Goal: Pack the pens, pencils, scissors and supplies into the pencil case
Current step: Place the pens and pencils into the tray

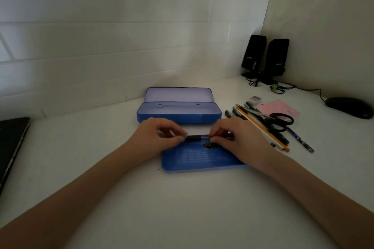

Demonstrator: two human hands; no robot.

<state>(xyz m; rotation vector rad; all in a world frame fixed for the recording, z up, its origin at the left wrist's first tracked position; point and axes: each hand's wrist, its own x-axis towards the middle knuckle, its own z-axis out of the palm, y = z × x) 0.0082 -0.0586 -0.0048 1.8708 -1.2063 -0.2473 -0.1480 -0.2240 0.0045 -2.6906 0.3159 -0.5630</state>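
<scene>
The pencil case [179, 112] sits open mid-frame on a white desk [101, 147] (tiled wall [101, 36] behind), a blue tray [202, 159] below it. Left hand [155, 137] and right hand [232, 137] pinch a pen [197, 137].

Your left hand [159, 137] and right hand [234, 137] each pinch one end of a dark pen [197, 138], held level above the far edge of a flat blue tray [202, 159]. Beyond it, the blue pencil case [179, 112] lies open on the white desk [182, 198], lid tilted back. To the right lie the scissors [271, 120], pencils [263, 129], an eraser [254, 100] and pink paper [280, 108]. A mouse [349, 107], two speakers [265, 56] and a laptop edge [12, 143] occupy the margins.
</scene>
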